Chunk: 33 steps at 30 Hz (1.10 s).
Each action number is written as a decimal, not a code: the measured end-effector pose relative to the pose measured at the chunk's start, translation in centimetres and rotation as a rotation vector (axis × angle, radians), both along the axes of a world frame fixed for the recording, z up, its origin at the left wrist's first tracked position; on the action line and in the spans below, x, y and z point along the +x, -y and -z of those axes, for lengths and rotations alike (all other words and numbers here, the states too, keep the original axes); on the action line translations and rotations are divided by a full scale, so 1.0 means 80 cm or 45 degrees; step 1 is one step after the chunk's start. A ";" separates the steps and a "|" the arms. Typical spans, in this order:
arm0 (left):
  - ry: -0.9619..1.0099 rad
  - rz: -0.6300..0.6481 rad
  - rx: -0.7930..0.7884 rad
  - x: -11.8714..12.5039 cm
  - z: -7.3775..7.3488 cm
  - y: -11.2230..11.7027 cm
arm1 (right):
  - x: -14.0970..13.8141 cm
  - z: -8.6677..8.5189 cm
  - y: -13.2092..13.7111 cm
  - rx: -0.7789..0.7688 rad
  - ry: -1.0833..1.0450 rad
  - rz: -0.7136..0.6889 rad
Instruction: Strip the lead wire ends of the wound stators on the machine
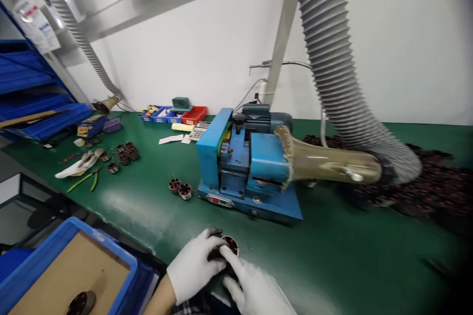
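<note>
Both my hands wear white gloves and meet at the near edge of the green bench. My left hand [194, 266] curls around a small round motor stator [229, 244] with dark and red copper windings. My right hand [253, 288] pinches the same stator from the right side. Two more stators [180, 188] sit on the mat in front of a blue bench machine [246, 170]. The machine's right side joins a brass-coloured funnel [328, 163] on a grey ribbed extraction hose [332, 59].
A large heap of stators [432, 184] lies at the right. At the left are several stators [125, 152], green-handled pliers [86, 179], white gloves [79, 165] and small parts bins [173, 114]. A blue crate [74, 268] lined with cardboard stands at the lower left.
</note>
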State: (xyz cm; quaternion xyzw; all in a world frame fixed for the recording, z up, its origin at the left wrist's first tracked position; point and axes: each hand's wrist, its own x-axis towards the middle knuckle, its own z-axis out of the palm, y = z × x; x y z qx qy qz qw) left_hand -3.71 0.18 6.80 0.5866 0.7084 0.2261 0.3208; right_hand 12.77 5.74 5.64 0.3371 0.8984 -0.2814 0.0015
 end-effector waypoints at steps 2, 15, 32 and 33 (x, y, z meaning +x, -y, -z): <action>0.283 -0.185 0.057 0.003 0.004 -0.001 | 0.003 0.003 -0.002 0.119 0.068 0.016; 2.204 -0.497 0.389 0.025 -0.019 0.013 | 0.002 0.054 -0.013 0.440 -0.110 0.272; 1.921 -0.246 0.537 0.051 -0.028 0.014 | 0.017 0.009 -0.025 -0.217 -0.735 0.721; 1.938 -0.238 0.511 0.054 -0.027 0.014 | 0.018 0.000 -0.020 -0.345 -0.911 0.713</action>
